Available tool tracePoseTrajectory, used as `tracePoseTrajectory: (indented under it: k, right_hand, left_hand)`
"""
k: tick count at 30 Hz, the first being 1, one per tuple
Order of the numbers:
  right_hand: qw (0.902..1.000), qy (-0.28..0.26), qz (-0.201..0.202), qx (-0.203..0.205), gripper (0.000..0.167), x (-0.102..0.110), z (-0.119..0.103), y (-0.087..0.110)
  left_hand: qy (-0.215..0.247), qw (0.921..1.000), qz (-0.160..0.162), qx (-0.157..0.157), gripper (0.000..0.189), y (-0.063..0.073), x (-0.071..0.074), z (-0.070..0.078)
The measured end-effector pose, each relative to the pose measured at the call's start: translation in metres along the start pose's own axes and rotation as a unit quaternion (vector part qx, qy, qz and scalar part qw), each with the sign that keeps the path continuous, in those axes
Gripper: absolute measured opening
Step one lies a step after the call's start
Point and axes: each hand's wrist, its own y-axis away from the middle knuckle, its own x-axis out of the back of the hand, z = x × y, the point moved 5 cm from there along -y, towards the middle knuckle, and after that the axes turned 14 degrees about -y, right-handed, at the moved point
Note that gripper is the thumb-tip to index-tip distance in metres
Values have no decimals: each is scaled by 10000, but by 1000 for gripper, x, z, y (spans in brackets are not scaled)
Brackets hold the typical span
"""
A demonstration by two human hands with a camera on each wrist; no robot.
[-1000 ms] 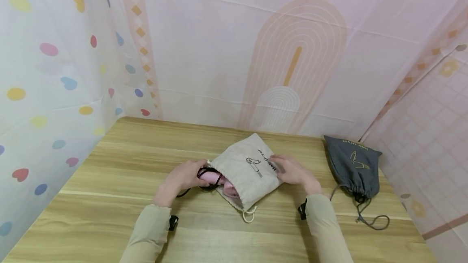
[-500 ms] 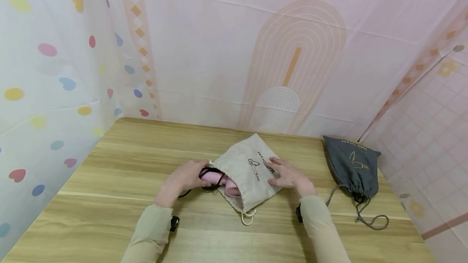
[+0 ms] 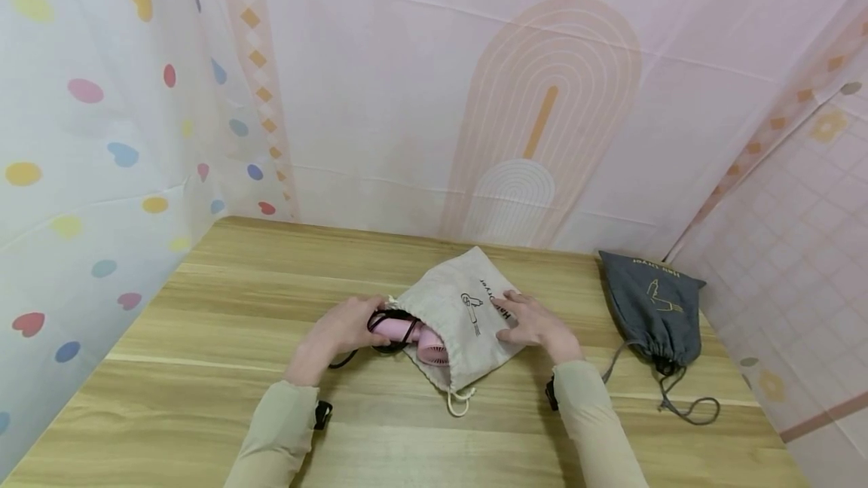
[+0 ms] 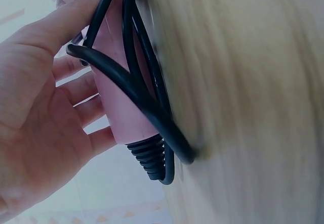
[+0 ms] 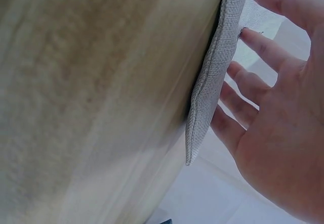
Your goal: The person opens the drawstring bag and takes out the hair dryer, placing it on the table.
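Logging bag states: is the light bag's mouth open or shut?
Open: the light bag gapes, and the pink hair dryer shows in its mouth.

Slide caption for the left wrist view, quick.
Left grip around a pink hair dryer handle, black cord looped over it.

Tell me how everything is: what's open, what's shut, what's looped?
Pale bag: lying down, mouth open.
Pink hair dryer: partly inside the pale bag, handle sticking out; can't tell if it's on.
Black cord: looped over the handle.
Gray bag: lying down, neck gathered shut.
Left grip: curled around the handle.
Right grip: spread on the pale bag.
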Motion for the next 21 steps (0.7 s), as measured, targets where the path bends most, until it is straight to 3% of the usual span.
tracePoseTrajectory:
  k: [7,21]
  right_hand:
    - [9997,-85,33,-209,67,0,2,1]
    - [9996,-77,86,-262,67,2,1,2]
  left_hand:
    - [58,9998,-125,154,41,0,-1,-3]
    - [105,9996,-237,143,45,3,3,-9]
